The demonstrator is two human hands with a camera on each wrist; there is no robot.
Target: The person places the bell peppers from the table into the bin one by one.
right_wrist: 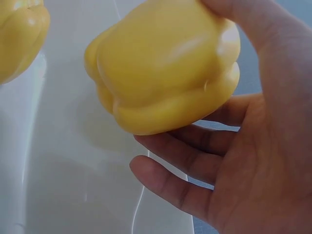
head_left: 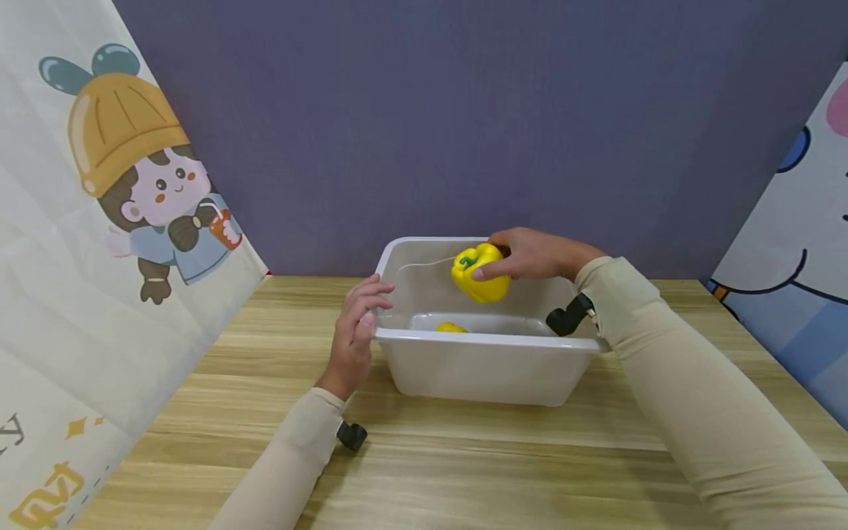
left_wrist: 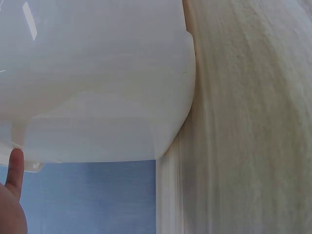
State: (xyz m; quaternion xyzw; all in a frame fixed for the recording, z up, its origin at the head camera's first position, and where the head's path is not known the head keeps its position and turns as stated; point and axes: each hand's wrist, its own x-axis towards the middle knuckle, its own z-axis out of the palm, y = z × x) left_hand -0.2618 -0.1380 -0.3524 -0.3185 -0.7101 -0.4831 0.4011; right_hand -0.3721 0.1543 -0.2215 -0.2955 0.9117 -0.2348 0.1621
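My right hand (head_left: 533, 254) holds a yellow bell pepper (head_left: 482, 283) with a green stem above the inside of a pale plastic tub (head_left: 486, 368). The right wrist view shows the thumb on one side of this pepper and fingers on the other, with the lower finger (right_wrist: 168, 187) free of it. A second yellow bell pepper (right_wrist: 19, 41) lies in the tub, mostly hidden by the front wall in the head view. At the tub's left rim rests my left hand (head_left: 354, 331), fingers extended over the edge. The left wrist view shows one straight finger (left_wrist: 16, 168) against the rim.
The tub stands on a wood-grain table (head_left: 424, 471), close to a blue-grey panel (head_left: 424, 132) at the back. Cartoon-printed sheets flank the table, one at the left (head_left: 59, 243) and another at the right (head_left: 795, 243).
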